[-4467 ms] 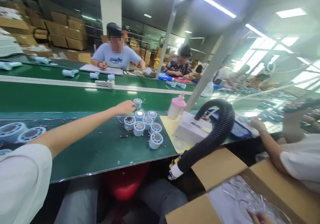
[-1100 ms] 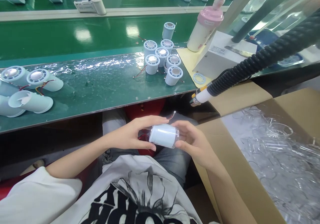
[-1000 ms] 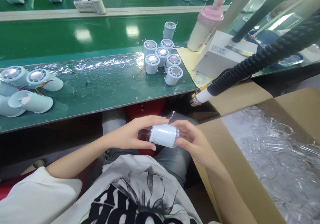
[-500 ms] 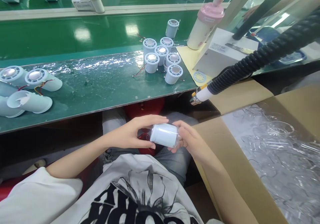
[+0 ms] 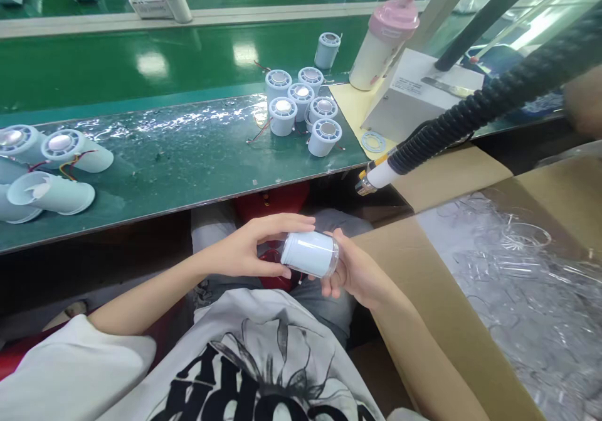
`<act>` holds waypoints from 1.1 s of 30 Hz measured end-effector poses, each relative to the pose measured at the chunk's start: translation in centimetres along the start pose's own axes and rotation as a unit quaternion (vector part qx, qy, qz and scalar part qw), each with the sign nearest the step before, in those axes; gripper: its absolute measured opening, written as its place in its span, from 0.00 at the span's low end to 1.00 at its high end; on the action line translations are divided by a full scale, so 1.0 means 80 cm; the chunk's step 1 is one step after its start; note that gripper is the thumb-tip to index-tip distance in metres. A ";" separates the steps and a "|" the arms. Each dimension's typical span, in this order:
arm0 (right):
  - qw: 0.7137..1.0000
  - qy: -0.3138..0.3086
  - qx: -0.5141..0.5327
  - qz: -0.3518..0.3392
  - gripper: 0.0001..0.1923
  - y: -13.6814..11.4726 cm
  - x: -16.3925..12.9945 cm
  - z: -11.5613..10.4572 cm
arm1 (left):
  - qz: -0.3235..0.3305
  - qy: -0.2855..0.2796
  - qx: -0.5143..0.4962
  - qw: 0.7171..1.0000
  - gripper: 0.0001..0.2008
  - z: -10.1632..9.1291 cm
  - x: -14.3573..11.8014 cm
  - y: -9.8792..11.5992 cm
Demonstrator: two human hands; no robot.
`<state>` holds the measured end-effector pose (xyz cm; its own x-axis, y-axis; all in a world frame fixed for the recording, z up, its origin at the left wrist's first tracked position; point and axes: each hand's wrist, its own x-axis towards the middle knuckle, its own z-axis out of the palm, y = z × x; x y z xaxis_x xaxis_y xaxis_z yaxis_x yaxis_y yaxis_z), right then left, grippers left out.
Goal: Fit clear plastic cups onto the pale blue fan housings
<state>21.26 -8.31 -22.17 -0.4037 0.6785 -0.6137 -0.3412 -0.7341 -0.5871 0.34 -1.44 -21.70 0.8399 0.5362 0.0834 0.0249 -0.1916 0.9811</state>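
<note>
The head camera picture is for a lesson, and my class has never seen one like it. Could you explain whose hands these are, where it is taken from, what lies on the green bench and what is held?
The camera sits on a person's head and looks forward and down, so the two bare arms reaching in from below are that person's own. The left hand and right hand together grip a pale blue cylinder lying on its side above the lap, one hand at each end. Ahead is a green workbench. On it stands a cluster of similar cylinders, upright, with more lying tipped over at the far left. A pink-capped bottle stands by a white box. A black ribbed hose hangs over the bench edge. At the right, an open cardboard carton holds clear plastic parts.
</note>
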 end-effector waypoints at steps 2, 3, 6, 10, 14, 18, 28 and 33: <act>0.999 -0.014 0.015 0.027 0.30 -0.003 -0.001 0.002 | 0.008 0.005 0.000 1.000 0.35 0.001 0.001 -0.001; 0.999 -0.021 0.019 0.037 0.33 -0.004 -0.001 0.002 | 0.007 0.007 0.000 1.000 0.35 0.002 0.001 0.000; 0.998 -0.039 0.010 0.047 0.37 -0.002 -0.001 0.001 | -0.014 0.016 -0.007 1.000 0.34 0.005 0.002 0.004; 0.996 -0.033 -0.070 -0.045 0.36 0.012 0.000 -0.007 | -0.080 0.033 -0.056 0.995 0.32 0.008 0.002 0.012; 0.902 0.045 -0.250 -0.351 0.36 0.023 -0.003 -0.015 | -0.143 0.042 -0.116 0.982 0.32 0.008 0.000 0.017; 0.745 0.041 -0.430 -0.508 0.39 0.023 -0.006 -0.020 | -0.168 0.034 -0.132 0.976 0.32 0.009 -0.001 0.021; 0.845 0.051 -0.316 -0.428 0.35 0.023 -0.017 -0.017 | -0.146 0.017 -0.091 0.985 0.36 0.002 -0.001 0.026; 0.898 0.024 -0.219 -0.381 0.30 0.025 -0.013 -0.013 | -0.130 0.010 -0.100 0.986 0.36 0.003 0.001 0.024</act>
<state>21.85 -10.45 -23.30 -0.1553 0.9871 0.0381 -0.1316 0.0176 -0.9912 0.58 -1.92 -19.87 0.8083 0.5625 -0.1738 0.1286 0.1193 0.9845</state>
